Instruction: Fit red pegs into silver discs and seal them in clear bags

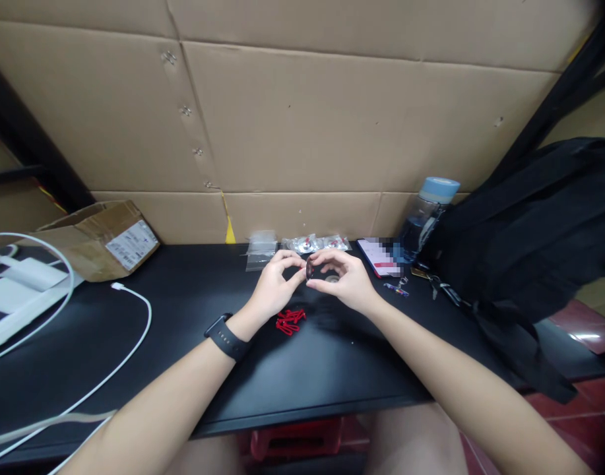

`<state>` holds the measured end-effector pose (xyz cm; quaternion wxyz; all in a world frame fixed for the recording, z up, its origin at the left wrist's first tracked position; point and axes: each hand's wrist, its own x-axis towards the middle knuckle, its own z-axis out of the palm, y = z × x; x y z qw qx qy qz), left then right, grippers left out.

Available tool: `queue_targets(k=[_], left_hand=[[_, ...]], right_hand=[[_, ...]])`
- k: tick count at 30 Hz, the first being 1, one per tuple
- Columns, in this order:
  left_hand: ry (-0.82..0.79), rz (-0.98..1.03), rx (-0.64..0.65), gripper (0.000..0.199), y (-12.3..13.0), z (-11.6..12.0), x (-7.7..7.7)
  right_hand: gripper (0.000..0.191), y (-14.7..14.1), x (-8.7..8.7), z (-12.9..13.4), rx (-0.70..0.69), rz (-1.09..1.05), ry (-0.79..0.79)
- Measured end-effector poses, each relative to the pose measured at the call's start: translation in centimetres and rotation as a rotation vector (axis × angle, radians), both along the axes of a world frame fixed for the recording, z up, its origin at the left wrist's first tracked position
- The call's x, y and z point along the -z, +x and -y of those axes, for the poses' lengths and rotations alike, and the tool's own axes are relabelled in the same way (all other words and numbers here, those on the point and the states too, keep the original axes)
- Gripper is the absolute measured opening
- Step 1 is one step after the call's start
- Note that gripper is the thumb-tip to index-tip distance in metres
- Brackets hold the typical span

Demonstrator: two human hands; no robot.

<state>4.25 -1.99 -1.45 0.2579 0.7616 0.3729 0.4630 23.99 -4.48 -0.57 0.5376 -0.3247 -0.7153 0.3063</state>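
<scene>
Above the black tabletop, a small dark round disc (309, 269) stands edge-on between my two hands; its exact kind is too small to tell. My right hand (349, 277) pinches it between thumb and bent fingers. From the other side, my left hand (274, 282), with a dark watch on the wrist, closes its thumb and fingertips on the disc's edge. Just below lies a bundle of red cords (289, 321). Partly hidden behind my right hand, a greyish round piece (332, 279) rests on the table.
Clear plastic bags (261, 249) and silvery packets (309, 243) line the back. To the right are a phone (379, 256), keychain (397, 288), water bottle (425, 214) and black backpack (524, 224). A cardboard box (101, 241) and white cable (146, 323) lie left.
</scene>
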Motion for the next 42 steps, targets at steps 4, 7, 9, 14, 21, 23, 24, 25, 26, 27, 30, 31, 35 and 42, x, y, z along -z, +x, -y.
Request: queue_targets(k=[4,7,9,14,21,23,24,25,26,27,30,31,35,42], left_hand=[[0.067,-0.036,-0.042,0.013,0.0,0.4,-0.3],[0.126,-0.062,-0.079,0.011,0.2,0.9,-0.4],[0.143,-0.071,-0.111,0.01,0.2,1.1,-0.5],[0.186,-0.101,-0.209,0.009,0.3,1.3,-0.7],[0.188,-0.191,-0.204,0.006,0.3,1.7,-1.2],[0.181,-0.193,-0.236,0.011,0.4,1.8,-1.4],[0.17,-0.183,-0.258,0.015,0.4,1.8,-1.5],[0.157,-0.174,-0.28,0.019,0.3,1.7,-1.6],[0.145,-0.176,-0.303,0.021,0.2,1.6,-1.7],[0.137,-0.2,-0.32,0.019,-0.1,1.4,-1.7],[0.126,-0.407,-0.242,0.009,-1.1,0.8,-1.8],[0.118,-0.496,-0.156,0.008,-1.5,0.6,-1.8],[0.043,-0.711,0.223,0.01,-2.7,0.3,-1.8],[0.032,-0.789,0.288,0.01,-2.2,0.8,-1.0]], right_hand=[[0.037,-0.3,0.3,-0.1,0.029,-0.01,-0.051],[0.042,-0.4,0.5,-0.2,0.025,-0.039,-0.112],[0.042,-0.4,0.6,-0.3,0.014,-0.048,-0.163],[0.042,-0.1,0.4,-0.4,-0.034,0.084,-0.236],[0.031,0.0,0.7,-0.8,-0.004,0.173,-0.152],[0.026,0.3,0.7,-1.0,0.037,0.222,-0.138],[0.023,0.4,0.7,-1.1,0.07,0.265,-0.116],[0.019,0.6,0.6,-1.2,0.108,0.317,-0.083],[0.016,0.8,0.5,-1.3,0.145,0.37,-0.044],[0.013,1.1,0.4,-1.3,0.175,0.417,-0.004],[0.012,1.6,0.3,-1.5,0.207,0.494,0.061],[0.012,1.6,0.3,-1.6,0.206,0.504,0.065],[0.012,1.6,0.9,-1.8,0.215,0.563,0.062],[0.017,3.1,1.1,-2.5,0.188,0.772,-0.001]])
